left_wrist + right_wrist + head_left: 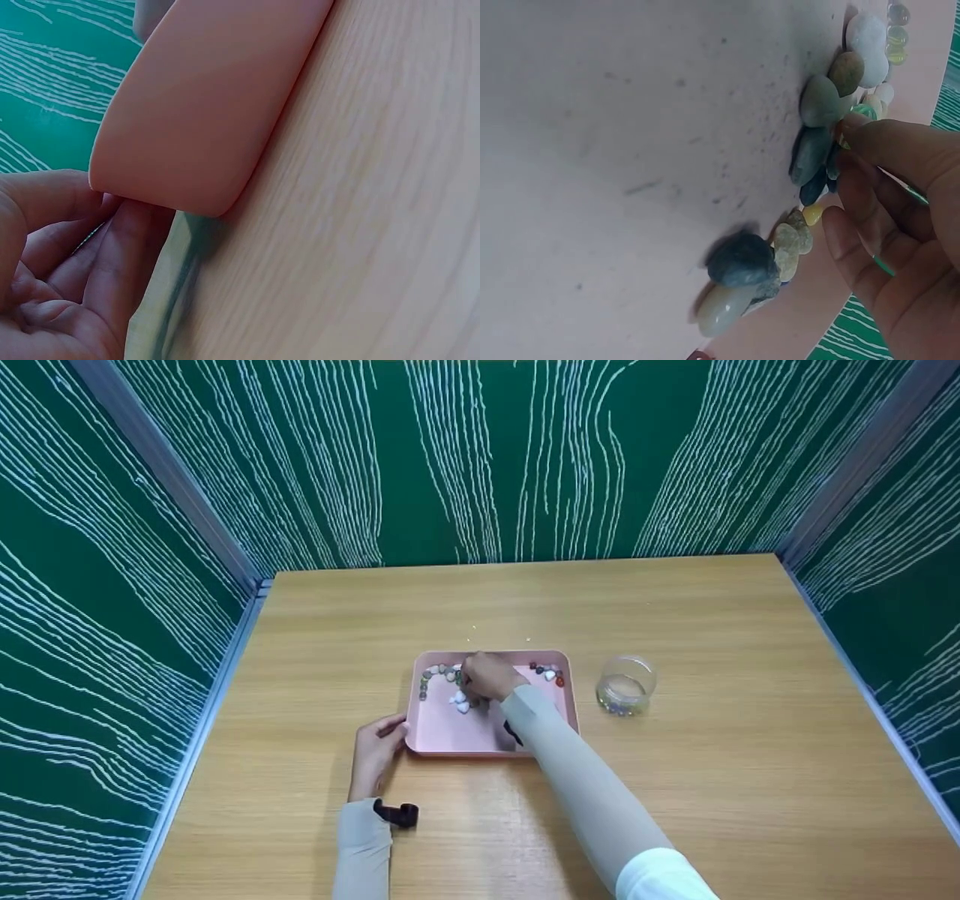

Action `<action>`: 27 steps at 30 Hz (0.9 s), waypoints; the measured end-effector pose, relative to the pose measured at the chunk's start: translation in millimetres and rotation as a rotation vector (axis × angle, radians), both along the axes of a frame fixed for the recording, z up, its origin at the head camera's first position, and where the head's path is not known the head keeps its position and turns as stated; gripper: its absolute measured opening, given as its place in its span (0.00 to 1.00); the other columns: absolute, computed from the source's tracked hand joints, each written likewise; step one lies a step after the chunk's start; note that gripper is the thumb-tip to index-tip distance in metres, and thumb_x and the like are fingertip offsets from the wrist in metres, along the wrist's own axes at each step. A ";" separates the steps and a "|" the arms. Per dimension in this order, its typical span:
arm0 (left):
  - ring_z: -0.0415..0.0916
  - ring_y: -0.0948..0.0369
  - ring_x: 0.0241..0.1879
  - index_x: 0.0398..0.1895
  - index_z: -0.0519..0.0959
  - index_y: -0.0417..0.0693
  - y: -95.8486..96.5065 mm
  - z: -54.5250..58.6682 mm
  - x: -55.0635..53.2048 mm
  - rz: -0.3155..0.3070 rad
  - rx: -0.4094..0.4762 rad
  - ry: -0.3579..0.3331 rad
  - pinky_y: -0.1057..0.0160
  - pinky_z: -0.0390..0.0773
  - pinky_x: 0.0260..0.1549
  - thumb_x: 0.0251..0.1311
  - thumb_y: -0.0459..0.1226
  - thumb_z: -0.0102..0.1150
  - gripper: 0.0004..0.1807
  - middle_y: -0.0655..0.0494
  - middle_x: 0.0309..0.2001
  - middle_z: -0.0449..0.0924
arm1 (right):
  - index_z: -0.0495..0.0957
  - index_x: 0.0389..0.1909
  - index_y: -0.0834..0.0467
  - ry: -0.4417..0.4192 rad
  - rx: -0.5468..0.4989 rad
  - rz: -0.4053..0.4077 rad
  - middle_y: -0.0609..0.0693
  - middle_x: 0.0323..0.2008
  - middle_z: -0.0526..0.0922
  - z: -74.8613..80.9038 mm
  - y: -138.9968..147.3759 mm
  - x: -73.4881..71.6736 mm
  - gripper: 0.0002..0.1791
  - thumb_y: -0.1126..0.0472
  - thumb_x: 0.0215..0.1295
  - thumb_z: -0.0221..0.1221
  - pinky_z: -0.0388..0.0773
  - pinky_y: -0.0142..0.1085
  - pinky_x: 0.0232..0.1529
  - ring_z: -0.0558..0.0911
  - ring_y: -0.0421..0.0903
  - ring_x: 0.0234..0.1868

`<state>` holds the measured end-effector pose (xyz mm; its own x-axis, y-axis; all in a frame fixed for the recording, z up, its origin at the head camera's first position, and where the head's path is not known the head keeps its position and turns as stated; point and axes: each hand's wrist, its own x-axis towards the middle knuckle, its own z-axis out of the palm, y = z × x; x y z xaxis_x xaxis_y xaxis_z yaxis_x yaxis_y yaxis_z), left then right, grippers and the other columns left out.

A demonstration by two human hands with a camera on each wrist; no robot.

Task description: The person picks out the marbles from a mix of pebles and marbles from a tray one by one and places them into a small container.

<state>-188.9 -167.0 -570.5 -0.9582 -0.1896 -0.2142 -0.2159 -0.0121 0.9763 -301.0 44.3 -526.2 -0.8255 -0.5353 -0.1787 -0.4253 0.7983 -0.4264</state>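
A pink tray [442, 736] lies on the table with pebbles and glass marbles in it. My left hand [375, 750] pinches the tray's near left corner between thumb and fingers; the left wrist view shows the tray wall [195, 112] close up. My right hand [489, 678] reaches over the tray's far half. In the right wrist view its thumb and forefinger pinch a small yellowish-green glass marble [844, 141], mostly hidden by the fingertips. Beside them are a green glass marble [865, 111], grey-green pebbles [820, 101] and white pebbles [867, 49].
Right of the tray stands a clear round jar [626, 688] with marbles at its bottom. A line of marbles [424, 686] runs along the tray's left side, and red and dark stones [551, 670] sit in its far right corner. Green patterned walls [525, 472] surround the table [712, 720].
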 end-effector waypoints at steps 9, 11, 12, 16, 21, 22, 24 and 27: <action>0.77 0.66 0.36 0.51 0.77 0.25 -0.5 0.1 -0.5 -0.008 -0.007 -0.011 0.74 0.80 0.34 0.59 0.26 0.59 0.17 0.33 0.48 0.81 | 0.86 0.33 0.59 0.003 -0.006 0.003 0.51 0.28 0.86 1.6 4.3 1.6 0.09 0.70 0.62 0.58 0.77 0.28 0.22 0.77 0.39 0.21; 0.77 0.66 0.36 0.51 0.77 0.25 -0.8 -0.1 -0.4 -0.007 -0.010 -0.008 0.74 0.80 0.34 0.59 0.26 0.59 0.16 0.34 0.48 0.81 | 0.86 0.34 0.59 -0.009 -0.013 -0.004 0.51 0.28 0.86 2.6 5.3 1.8 0.08 0.70 0.62 0.58 0.77 0.28 0.23 0.78 0.40 0.22; 0.78 0.66 0.36 0.50 0.77 0.25 -0.9 -0.1 -0.5 -0.005 -0.006 -0.007 0.74 0.80 0.34 0.59 0.25 0.59 0.16 0.34 0.48 0.81 | 0.86 0.34 0.59 -0.017 -0.017 -0.009 0.51 0.29 0.86 3.1 5.9 1.9 0.08 0.69 0.63 0.58 0.78 0.29 0.24 0.78 0.40 0.22; 0.78 0.64 0.38 0.50 0.77 0.24 -1.2 -0.2 -0.4 -0.007 0.007 0.006 0.72 0.81 0.36 0.59 0.25 0.58 0.16 0.33 0.47 0.81 | 0.85 0.36 0.61 0.013 -0.026 0.007 0.53 0.32 0.86 4.2 7.9 1.9 0.07 0.70 0.62 0.59 0.81 0.32 0.28 0.81 0.43 0.26; 0.79 0.62 0.40 0.51 0.77 0.25 -1.0 -0.3 0.3 -0.011 0.002 -0.001 0.72 0.81 0.37 0.60 0.25 0.57 0.16 0.31 0.49 0.79 | 0.85 0.36 0.62 0.034 -0.021 0.024 0.55 0.34 0.87 4.9 9.5 1.6 0.07 0.69 0.63 0.59 0.82 0.33 0.31 0.80 0.43 0.28; 0.78 0.62 0.40 0.51 0.77 0.26 -0.9 -0.3 0.4 -0.009 0.001 -0.007 0.72 0.81 0.37 0.60 0.25 0.58 0.16 0.32 0.50 0.79 | 0.85 0.37 0.62 0.020 -0.023 0.017 0.55 0.34 0.86 5.6 9.8 1.6 0.07 0.69 0.63 0.59 0.81 0.33 0.30 0.80 0.43 0.27; 0.79 0.62 0.40 0.51 0.77 0.27 -0.8 -0.2 0.5 -0.006 0.000 -0.015 0.72 0.81 0.38 0.60 0.25 0.58 0.16 0.31 0.51 0.79 | 0.85 0.37 0.62 -0.001 -0.023 0.002 0.54 0.34 0.86 7.2 10.4 1.8 0.07 0.69 0.63 0.59 0.81 0.33 0.30 0.79 0.43 0.27; 0.78 0.62 0.41 0.51 0.77 0.27 -0.6 0.1 0.8 -0.004 -0.003 -0.015 0.73 0.80 0.38 0.60 0.26 0.58 0.16 0.31 0.52 0.78 | 0.85 0.38 0.62 0.003 -0.012 -0.007 0.54 0.34 0.86 9.8 11.7 1.6 0.07 0.68 0.63 0.60 0.81 0.33 0.30 0.78 0.42 0.27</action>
<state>-188.1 -167.6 -570.4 -0.9558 -0.1859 -0.2279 -0.2305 -0.0082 0.9730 -299.4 56.0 -516.4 -0.8295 -0.5320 -0.1703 -0.4213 0.7960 -0.4347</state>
